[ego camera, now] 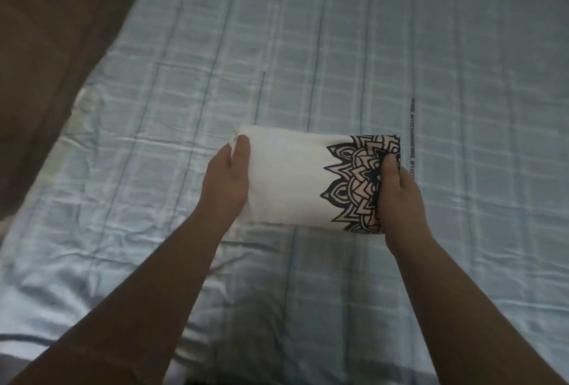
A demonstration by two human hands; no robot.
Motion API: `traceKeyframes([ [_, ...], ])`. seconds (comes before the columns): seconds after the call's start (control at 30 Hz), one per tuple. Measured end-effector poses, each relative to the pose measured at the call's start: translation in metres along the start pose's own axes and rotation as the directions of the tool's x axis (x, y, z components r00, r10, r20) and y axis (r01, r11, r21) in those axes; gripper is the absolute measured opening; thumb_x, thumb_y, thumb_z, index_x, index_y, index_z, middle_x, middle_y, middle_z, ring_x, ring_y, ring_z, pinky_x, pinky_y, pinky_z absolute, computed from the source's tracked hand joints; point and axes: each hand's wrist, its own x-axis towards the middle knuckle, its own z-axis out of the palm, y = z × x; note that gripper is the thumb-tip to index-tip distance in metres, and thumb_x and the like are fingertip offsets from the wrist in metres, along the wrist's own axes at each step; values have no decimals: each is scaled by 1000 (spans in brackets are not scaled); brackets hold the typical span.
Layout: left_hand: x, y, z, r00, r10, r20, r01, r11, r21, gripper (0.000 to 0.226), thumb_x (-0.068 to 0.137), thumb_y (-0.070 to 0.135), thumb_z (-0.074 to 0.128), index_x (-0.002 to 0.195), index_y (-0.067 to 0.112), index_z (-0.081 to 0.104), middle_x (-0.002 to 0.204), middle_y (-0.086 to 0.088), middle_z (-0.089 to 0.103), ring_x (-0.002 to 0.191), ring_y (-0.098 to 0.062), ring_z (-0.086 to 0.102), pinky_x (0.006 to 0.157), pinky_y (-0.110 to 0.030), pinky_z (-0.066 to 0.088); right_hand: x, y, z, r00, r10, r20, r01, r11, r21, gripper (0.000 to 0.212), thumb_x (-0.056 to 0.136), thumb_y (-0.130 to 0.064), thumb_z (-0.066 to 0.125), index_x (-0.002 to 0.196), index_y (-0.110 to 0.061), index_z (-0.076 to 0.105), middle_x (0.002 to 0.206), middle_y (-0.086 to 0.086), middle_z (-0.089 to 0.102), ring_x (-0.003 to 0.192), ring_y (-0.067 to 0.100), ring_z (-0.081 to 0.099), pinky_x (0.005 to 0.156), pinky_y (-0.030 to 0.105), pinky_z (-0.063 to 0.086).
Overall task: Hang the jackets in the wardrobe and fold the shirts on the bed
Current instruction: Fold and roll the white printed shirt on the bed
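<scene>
— Two bare forearms reach in from the bottom edge, over a rumpled stretch of pale blue checked bedsheet (338,76). What sits between the hands?

— One folded shirt (289,181), white, reduced to a compact rectangle with its long side running left to right. A black-and-peach mandala print (354,181) covers its right end, cut off at the fold so only half the pattern shows. The left part is plain white.

— Where does it lie?

— On the bed, around the middle of the view, flat against the sheet as far as can be told; whether its underside is slightly lifted is not clear.

— How does the left hand (226,182) stand?

— It clasps the shirt's left short edge, thumb on top of the cloth near the far corner, fingers tucked out of sight beneath or behind the fold. The wrist angles in from the lower left.

— And the right hand (397,196)?

— It grips the right short edge, thumb pressed onto the printed area, the other fingers wrapped around the end and mostly hidden. Both hands are closed on the shirt, one at each end.

— Beyond the shirt?

— More of the checked sheet, with thin dark lines running away from the camera. At far left, a brown cloth (52,45) lies over the bed's corner, blurred and well apart from the shirt.
</scene>
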Motion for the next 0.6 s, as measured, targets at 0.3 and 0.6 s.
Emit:
traceKeyframes([
  [0.3,-152,142,-127,962,151,-228,-173,982,-81,28,103,45,40,108,29,63,92,16,60,90,-8,55,72,-19,37,-134,-138,-96,947,-318,53,311,944,112,49,96,-63,35,111,-27,65,107,-5,70,99,16,65,91,41,52],
  [0.6,-295,184,-303,760,202,-618,-367,918,-150,34,100,45,47,88,17,64,80,8,64,73,-9,57,69,-29,46,-303,-269,-91,742,-654,147,604,747,276,34,97,-57,39,89,-30,59,93,-14,66,90,6,63,86,38,52],
])
